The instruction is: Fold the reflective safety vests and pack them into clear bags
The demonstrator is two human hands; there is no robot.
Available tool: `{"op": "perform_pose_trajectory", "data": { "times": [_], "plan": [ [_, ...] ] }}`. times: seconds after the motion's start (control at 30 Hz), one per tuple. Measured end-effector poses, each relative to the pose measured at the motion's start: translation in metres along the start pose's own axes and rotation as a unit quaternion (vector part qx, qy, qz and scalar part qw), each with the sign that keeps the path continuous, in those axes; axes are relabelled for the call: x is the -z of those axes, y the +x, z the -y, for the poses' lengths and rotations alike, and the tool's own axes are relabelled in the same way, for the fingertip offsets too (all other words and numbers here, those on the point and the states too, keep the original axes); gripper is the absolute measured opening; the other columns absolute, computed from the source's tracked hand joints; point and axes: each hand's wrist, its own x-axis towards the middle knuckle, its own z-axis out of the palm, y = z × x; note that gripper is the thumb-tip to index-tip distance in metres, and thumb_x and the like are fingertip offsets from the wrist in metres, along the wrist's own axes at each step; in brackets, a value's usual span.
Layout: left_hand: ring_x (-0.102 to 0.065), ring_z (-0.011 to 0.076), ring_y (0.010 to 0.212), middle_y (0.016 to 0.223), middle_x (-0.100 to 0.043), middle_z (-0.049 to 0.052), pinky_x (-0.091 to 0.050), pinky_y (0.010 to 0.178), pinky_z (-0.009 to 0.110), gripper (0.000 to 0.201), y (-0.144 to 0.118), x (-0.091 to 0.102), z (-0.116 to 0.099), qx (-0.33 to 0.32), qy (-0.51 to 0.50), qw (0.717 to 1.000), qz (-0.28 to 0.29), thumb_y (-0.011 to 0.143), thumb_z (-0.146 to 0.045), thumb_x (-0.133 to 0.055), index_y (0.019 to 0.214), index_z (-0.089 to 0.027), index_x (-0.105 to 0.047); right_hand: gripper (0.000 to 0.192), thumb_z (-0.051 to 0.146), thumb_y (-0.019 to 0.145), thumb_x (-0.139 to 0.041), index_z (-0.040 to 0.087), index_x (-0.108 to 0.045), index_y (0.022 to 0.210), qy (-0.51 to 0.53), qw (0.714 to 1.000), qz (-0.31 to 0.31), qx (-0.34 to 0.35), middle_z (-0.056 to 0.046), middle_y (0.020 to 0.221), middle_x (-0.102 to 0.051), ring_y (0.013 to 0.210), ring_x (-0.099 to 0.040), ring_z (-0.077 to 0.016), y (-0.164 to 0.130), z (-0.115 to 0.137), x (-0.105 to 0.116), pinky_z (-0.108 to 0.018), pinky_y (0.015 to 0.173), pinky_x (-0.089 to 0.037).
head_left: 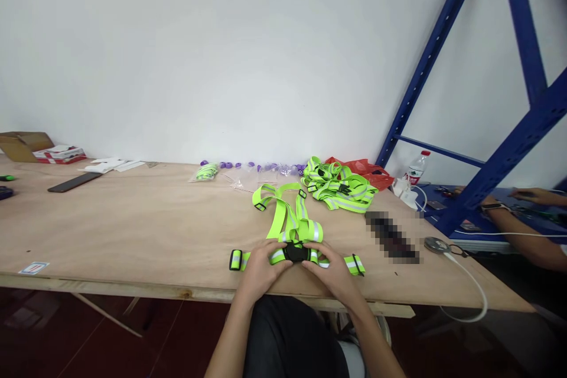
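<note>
Near the table's front edge lies a neon-green reflective strap harness [279, 217] with silver stripes and black sliders. A black buckle [296, 251] sits at its lower middle. My left hand [264, 266] grips the buckle's left side, thumb below and fingers above. On the other side my right hand [330, 269] holds the buckle's right end in the same way. Strap ends with black sliders stick out past both hands. The harness's upper straps spread loosely away from me on the wood. My fingers hide part of the waist strap.
Behind to the right, a pile of green straps [341, 186] lies by a red plastic bag [363, 170]. A bagged strap bundle [206, 172] and purple rolls line the wall. A blue rack [443, 212] stands right; another person's arms [518, 230] work beyond it.
</note>
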Motion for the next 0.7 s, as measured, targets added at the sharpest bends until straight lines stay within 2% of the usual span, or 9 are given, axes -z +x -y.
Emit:
{"op": "perform_pose_trajectory", "data": {
  "times": [0.2, 0.33, 0.43, 0.5, 0.6, 0.7],
  "plan": [
    [-0.058, 0.029, 0.117, 0.12, -0.069, 0.009, -0.044, 0.104, 0.046, 0.044, -0.002, -0.006, 0.006, -0.063, 0.058, 0.996, -0.005, 0.08, -0.027, -0.077, 0.123, -0.025, -0.067, 0.033, 0.035, 0.076, -0.072, 0.022, -0.073, 0.106, -0.021, 0.999, 0.0, 0.026, -0.009, 0.114, -0.072, 0.11, -0.065, -0.0284, 0.001, -0.003, -0.003, -0.043, 0.1, -0.049],
    [-0.054, 0.0289, 0.127, 0.132, -0.063, 0.01, -0.035, 0.114, 0.05, 0.055, -0.005, 0.004, 0.003, -0.094, 0.095, 0.991, 0.017, 0.08, -0.026, -0.077, 0.132, -0.025, -0.06, 0.034, 0.038, 0.078, -0.071, 0.023, -0.074, 0.107, -0.05, 0.997, -0.007, 0.052, -0.011, 0.13, -0.064, 0.123, -0.058, -0.0302, -0.004, -0.001, 0.004, -0.045, 0.106, -0.045],
    [-0.05, 0.0259, 0.133, 0.141, -0.058, 0.009, -0.023, 0.121, 0.051, 0.056, -0.013, 0.031, 0.005, -0.112, 0.11, 0.988, 0.014, 0.086, -0.028, -0.071, 0.139, -0.027, -0.053, 0.028, 0.042, 0.082, -0.067, 0.025, -0.076, 0.102, -0.099, 0.992, -0.019, 0.071, -0.011, 0.134, -0.062, 0.125, -0.057, -0.0305, -0.015, 0.0, 0.027, -0.046, 0.108, -0.044],
    [-0.05, 0.0259, 0.133, 0.141, -0.058, 0.008, -0.022, 0.121, 0.051, 0.053, -0.019, 0.056, 0.01, -0.108, 0.12, 0.987, 0.011, 0.087, -0.03, -0.069, 0.138, -0.027, -0.055, 0.027, 0.042, 0.084, -0.064, 0.027, -0.076, 0.103, -0.133, 0.987, -0.022, 0.083, -0.01, 0.13, -0.066, 0.123, -0.058, -0.0298, -0.021, -0.002, 0.049, -0.047, 0.108, -0.043],
    [-0.054, 0.027, 0.128, 0.135, -0.063, 0.009, -0.034, 0.116, 0.048, 0.045, -0.026, 0.09, 0.024, -0.09, 0.112, 0.989, 0.039, 0.085, -0.032, -0.07, 0.129, -0.027, -0.064, 0.037, 0.036, 0.079, -0.066, 0.027, -0.073, 0.114, -0.17, 0.983, 0.001, 0.071, -0.009, 0.134, -0.064, 0.128, -0.055, -0.0304, -0.025, -0.01, 0.083, -0.049, 0.112, -0.04],
    [-0.063, 0.0259, 0.116, 0.123, -0.069, 0.008, -0.047, 0.105, 0.04, 0.033, -0.03, 0.107, 0.037, -0.07, 0.083, 0.991, 0.072, 0.086, -0.033, -0.067, 0.118, -0.025, -0.071, 0.049, 0.029, 0.071, -0.067, 0.025, -0.072, 0.119, -0.159, 0.986, 0.045, 0.034, -0.009, 0.139, -0.061, 0.131, -0.054, -0.0314, -0.023, -0.022, 0.105, -0.049, 0.114, -0.037]
  ]
}}
